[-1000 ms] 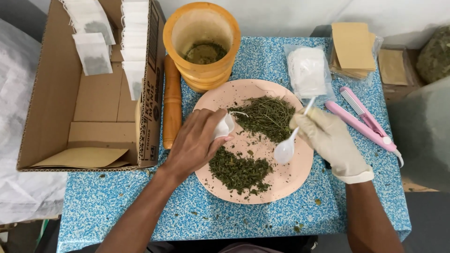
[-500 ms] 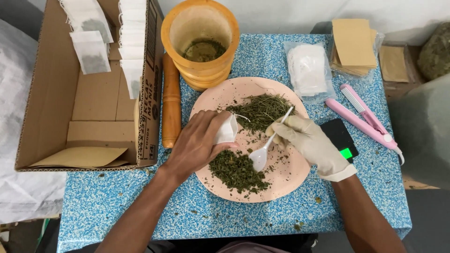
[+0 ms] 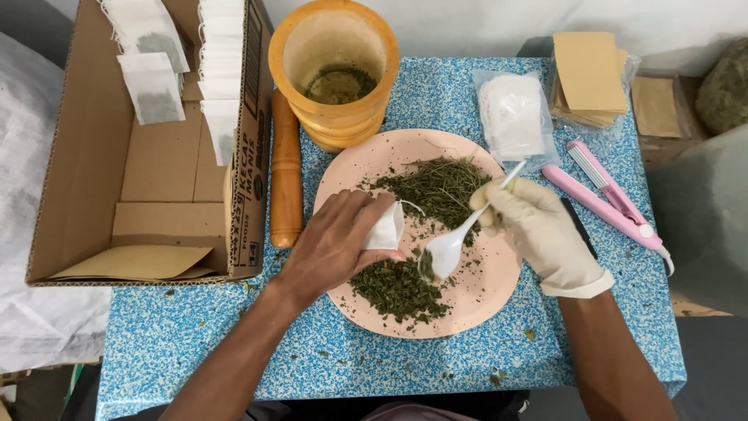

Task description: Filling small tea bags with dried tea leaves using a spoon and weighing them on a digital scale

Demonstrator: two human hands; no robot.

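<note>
Since half a second ago the spoon (image 3: 456, 240) has swung its bowl down and toward the small white bag (image 3: 385, 228), and the black device that showed beside the plate is now mostly hidden behind the gloved right hand (image 3: 538, 232). That hand's fingers are closed around the spoon's handle; the bowl hangs just above the nearer heap of dried herb (image 3: 399, 288), a few flakes in it, right beside the bag's mouth. The bare left hand (image 3: 335, 242) pinches the bag between thumb and fingers, holding it over the pink plate (image 3: 491, 300). Judging by the scene, filling is well underway: many filled bags already stand in rows in the cardboard box (image 3: 93, 179), yet two heaps of herb remain on the plate, more lies in the wooden mortar (image 3: 335, 70), and a packet of empty bags (image 3: 513, 115) waits near the pink sealer (image 3: 604, 195).
</note>
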